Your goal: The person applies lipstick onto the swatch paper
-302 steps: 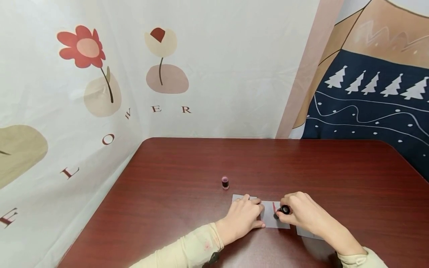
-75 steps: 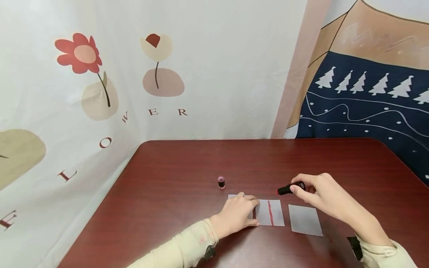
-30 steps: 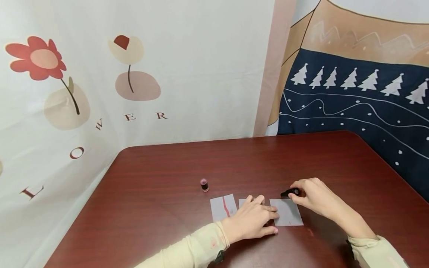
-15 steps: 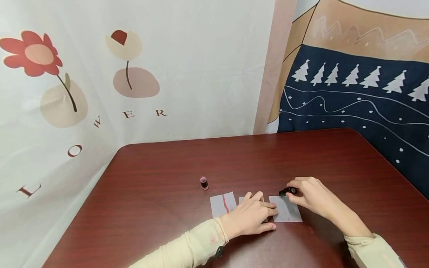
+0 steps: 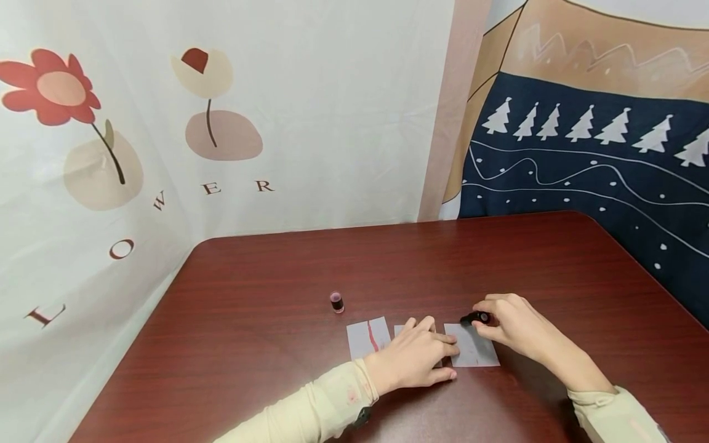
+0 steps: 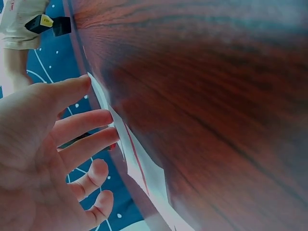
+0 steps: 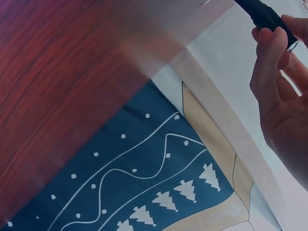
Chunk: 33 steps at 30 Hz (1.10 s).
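Note:
My right hand [image 5: 517, 326] pinches a black lipstick [image 5: 475, 317] between thumb and fingers, its tip at the far edge of the right square of paper [image 5: 476, 347]. In the right wrist view the lipstick's dark tube [image 7: 269, 21] slants up from the fingertips. My left hand [image 5: 412, 360] lies with fingers spread across the middle paper [image 5: 400, 330], its fingertips on the left edge of the right one. Most of the middle paper is hidden under it. The left paper [image 5: 360, 341] bears a red stroke. In the left wrist view, a red tip [image 6: 113, 146] shows behind the fingers.
A small cap [image 5: 336, 302] with a pinkish top and black band stands behind the left paper. All rests on a dark red wooden table [image 5: 266, 295]. Printed cloth hangs [image 5: 343, 123] rise along its far and left edges.
The middle paper got a red stroke while my left hand held it. Both hands then shifted to the right paper. Over the last half second they have hardly moved.

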Tool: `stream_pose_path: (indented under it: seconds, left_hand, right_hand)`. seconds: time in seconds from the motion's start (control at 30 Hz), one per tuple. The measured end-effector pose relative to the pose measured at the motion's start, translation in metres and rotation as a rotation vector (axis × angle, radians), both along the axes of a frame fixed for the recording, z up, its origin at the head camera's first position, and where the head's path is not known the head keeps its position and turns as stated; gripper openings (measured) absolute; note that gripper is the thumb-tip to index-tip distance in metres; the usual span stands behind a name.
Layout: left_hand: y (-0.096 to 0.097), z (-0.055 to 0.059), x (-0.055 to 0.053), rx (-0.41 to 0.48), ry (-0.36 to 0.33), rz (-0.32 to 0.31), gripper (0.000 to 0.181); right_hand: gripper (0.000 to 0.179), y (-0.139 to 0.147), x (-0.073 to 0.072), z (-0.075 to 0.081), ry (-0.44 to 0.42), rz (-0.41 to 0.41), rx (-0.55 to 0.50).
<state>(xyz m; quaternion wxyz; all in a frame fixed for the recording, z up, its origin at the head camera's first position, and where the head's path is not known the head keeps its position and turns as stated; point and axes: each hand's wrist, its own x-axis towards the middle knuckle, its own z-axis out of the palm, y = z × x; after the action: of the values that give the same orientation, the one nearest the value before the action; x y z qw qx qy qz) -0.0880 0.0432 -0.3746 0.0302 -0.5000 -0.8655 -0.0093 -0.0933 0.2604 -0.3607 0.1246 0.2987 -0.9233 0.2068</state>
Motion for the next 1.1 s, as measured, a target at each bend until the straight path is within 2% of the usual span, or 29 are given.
stream_pose_path:
  seconds: [0.57,1.1]
  left_hand:
    - [-0.0004,-0.0003,0.0013,-0.001,0.001,0.015,0.035]
    - [-0.0004,0.0002,0.0022,-0.019,0.019,0.005,0.035]
  right_hand:
    - [0.013,-0.0005,0.0014,0.0044,-0.063,0.021,0.011]
    - [0.007,0.0007,0.0032,0.0045,-0.058,0.051,0.002]
